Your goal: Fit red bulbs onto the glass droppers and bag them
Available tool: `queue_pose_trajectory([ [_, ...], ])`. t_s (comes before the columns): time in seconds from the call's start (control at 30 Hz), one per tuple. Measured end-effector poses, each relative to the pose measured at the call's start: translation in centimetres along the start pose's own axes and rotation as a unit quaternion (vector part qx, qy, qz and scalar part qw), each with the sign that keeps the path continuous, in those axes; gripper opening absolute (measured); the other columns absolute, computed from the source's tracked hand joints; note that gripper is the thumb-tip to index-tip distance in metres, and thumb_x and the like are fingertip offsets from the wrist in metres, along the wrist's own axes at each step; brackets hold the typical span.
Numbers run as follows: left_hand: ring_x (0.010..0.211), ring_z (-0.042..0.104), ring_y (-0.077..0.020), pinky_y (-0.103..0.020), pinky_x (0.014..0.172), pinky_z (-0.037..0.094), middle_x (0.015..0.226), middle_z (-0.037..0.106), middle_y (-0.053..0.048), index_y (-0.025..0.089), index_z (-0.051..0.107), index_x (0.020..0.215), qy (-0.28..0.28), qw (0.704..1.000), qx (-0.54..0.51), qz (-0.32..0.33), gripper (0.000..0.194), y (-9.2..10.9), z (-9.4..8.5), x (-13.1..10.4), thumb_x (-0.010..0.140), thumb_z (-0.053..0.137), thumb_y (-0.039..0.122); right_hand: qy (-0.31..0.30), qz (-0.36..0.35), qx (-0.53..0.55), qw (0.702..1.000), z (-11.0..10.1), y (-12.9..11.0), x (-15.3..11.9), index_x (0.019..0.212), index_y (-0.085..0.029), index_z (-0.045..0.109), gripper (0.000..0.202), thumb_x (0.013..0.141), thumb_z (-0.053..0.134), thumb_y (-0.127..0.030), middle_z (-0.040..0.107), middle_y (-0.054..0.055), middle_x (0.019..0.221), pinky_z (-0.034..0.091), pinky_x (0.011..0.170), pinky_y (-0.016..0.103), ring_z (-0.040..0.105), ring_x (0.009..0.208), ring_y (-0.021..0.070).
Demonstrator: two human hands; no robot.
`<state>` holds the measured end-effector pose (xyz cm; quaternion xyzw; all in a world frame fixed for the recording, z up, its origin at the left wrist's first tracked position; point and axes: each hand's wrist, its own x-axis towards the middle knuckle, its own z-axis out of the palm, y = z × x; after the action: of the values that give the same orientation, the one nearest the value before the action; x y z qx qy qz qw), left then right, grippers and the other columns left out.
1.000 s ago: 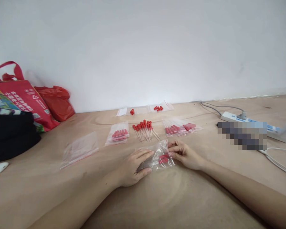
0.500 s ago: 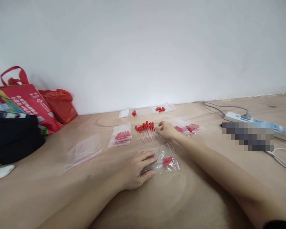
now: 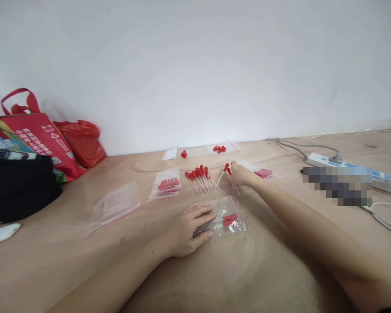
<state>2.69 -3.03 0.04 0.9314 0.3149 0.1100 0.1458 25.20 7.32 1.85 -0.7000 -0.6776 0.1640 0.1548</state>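
Note:
My left hand (image 3: 190,232) lies with its fingers spread on a clear zip bag (image 3: 220,208) that has red-bulbed droppers (image 3: 230,220) inside. Farther off, my right hand (image 3: 241,174) is closed, its fingertips at the red bulbs of two droppers (image 3: 220,175). One thin stem slants down to the left; the grip itself is partly hidden. Just left of that hand, a fanned row of red-bulbed droppers (image 3: 200,177) lies on the brown surface. Behind my right hand is another zip bag (image 3: 263,173) with red bulbs in it.
A filled zip-bag stack (image 3: 165,184) and a flat clear bag (image 3: 115,206) lie to the left. Loose red bulbs (image 3: 219,149) sit near the wall on clear plastic. Shopping bags (image 3: 42,143) stand far left; a power strip (image 3: 348,167) with cables is right.
My right hand has moved right, away from the row, and two droppers at its fingertips now stand apart from the others. My left hand has stayed on the bag.

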Motion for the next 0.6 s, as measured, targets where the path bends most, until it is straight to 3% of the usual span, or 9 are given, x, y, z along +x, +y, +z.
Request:
queue_pose_trajectory([
  [0.13, 0.119, 0.037, -0.0225, -0.045, 0.099, 0.029, 0.128, 0.042, -0.009, 0.021, 0.046, 0.12, 0.0, 1.0, -0.003, -0.004, 0.041, 0.0, 0.1, 0.0, 0.081, 0.046, 0.033, -0.003, -0.007, 0.022, 1.0, -1.8, 2.2, -0.6, 0.112, -0.008, 0.042, 0.045, 0.068, 0.05, -0.016, 0.06, 0.014, 0.089, 0.039, 0.061, 0.024, 0.057, 0.079, 0.0202],
  [0.23, 0.119, 0.037, -0.0228, -0.045, 0.099, 0.029, 0.129, 0.042, -0.009, 0.02, 0.046, 0.12, -0.001, 1.0, -0.003, -0.007, 0.041, 0.0, 0.0, 0.0, 0.082, 0.046, 0.033, -0.02, -0.012, 0.066, 0.998, -2.2, 3.1, -1.3, 0.118, -0.012, 0.038, 0.051, 0.068, 0.047, -0.016, 0.06, 0.007, 0.079, 0.04, 0.055, 0.022, 0.056, 0.066, 0.0148],
  [0.3, 0.119, 0.036, -0.0228, -0.045, 0.099, 0.028, 0.129, 0.042, -0.009, 0.02, 0.046, 0.12, -0.001, 1.0, -0.003, -0.007, 0.041, 0.1, -0.1, 0.0, 0.082, 0.046, 0.033, -0.023, -0.011, 0.157, 0.987, -1.9, 3.6, -2.2, 0.121, -0.014, 0.034, 0.052, 0.069, 0.044, -0.015, 0.055, 0.0, 0.066, 0.038, 0.047, 0.02, 0.051, 0.053, 0.011],
  [0.43, 0.119, 0.037, -0.0231, -0.045, 0.1, 0.028, 0.129, 0.042, -0.008, 0.022, 0.045, 0.121, 0.004, 1.0, -0.007, -0.005, 0.04, 0.1, 0.0, 0.0, 0.082, 0.047, 0.032, 0.038, -0.022, 0.372, 0.927, -0.1, 4.8, -4.7, 0.113, -0.018, 0.036, 0.045, 0.069, 0.044, -0.017, 0.043, -0.008, 0.05, 0.034, 0.038, 0.019, 0.042, 0.039, 0.0085],
  [0.6, 0.12, 0.035, -0.0225, -0.044, 0.1, 0.027, 0.129, 0.041, -0.007, 0.023, 0.044, 0.121, 0.007, 1.0, -0.016, -0.005, 0.04, -0.1, 0.1, 0.0, 0.082, 0.046, 0.034, 0.118, 0.002, 0.496, 0.86, 2.4, 5.8, -7.1, 0.108, -0.02, 0.029, 0.052, 0.064, 0.056, -0.028, 0.046, -0.009, 0.052, 0.041, 0.04, 0.022, 0.049, 0.042, 0.0109],
])
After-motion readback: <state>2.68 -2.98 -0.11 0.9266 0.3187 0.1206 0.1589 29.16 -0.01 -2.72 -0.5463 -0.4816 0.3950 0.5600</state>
